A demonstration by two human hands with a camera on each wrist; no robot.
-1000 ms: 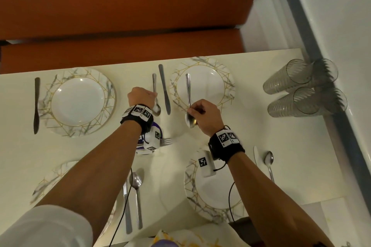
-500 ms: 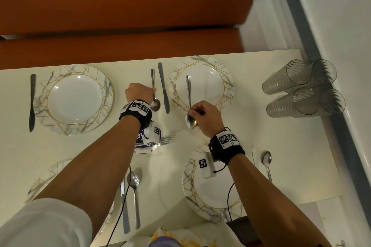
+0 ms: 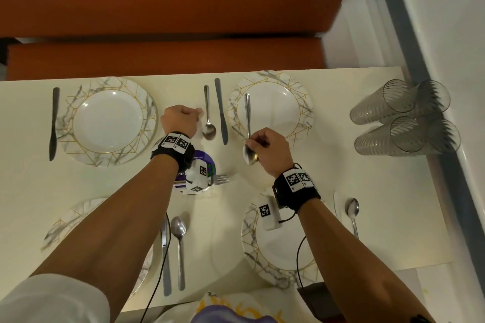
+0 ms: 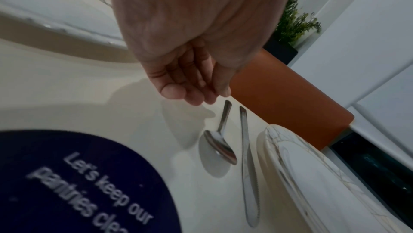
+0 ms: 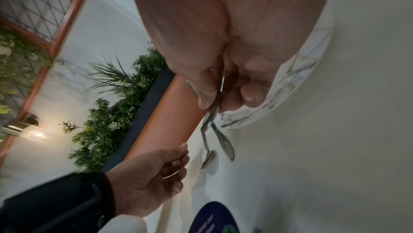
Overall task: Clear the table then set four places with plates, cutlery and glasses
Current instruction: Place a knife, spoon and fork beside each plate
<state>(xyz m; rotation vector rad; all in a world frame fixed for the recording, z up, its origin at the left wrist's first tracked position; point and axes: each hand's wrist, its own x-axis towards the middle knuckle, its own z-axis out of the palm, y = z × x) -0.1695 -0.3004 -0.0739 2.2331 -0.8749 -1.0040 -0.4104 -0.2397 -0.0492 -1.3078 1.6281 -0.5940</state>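
Observation:
Four marbled plates are laid on the cream table (image 3: 367, 165). My left hand (image 3: 193, 114) hovers between the far left plate (image 3: 107, 120) and a spoon (image 3: 209, 123) that lies beside a knife (image 3: 221, 113). Its fingers (image 4: 178, 93) hang loosely curled and hold nothing, just short of that spoon (image 4: 220, 141). My right hand (image 3: 253, 140) pinches a second spoon (image 3: 248, 115) near its bowl. The handle reaches over the far right plate (image 3: 288, 92). In the right wrist view the thumb and fingers (image 5: 205, 102) close on the metal shaft.
Several clear glasses (image 3: 401, 118) lie on their sides at the table's right edge by the wall. A purple-topped round item (image 3: 207, 162) and a fork (image 3: 222, 179) sit under my left wrist. The near plates (image 3: 275, 265) have cutlery beside them. An orange bench (image 3: 157, 57) runs behind.
My left hand has drawn a little to the left, away from the spoon beside the knife, which now lies free on the table. My right hand keeps its spoon in the same place.

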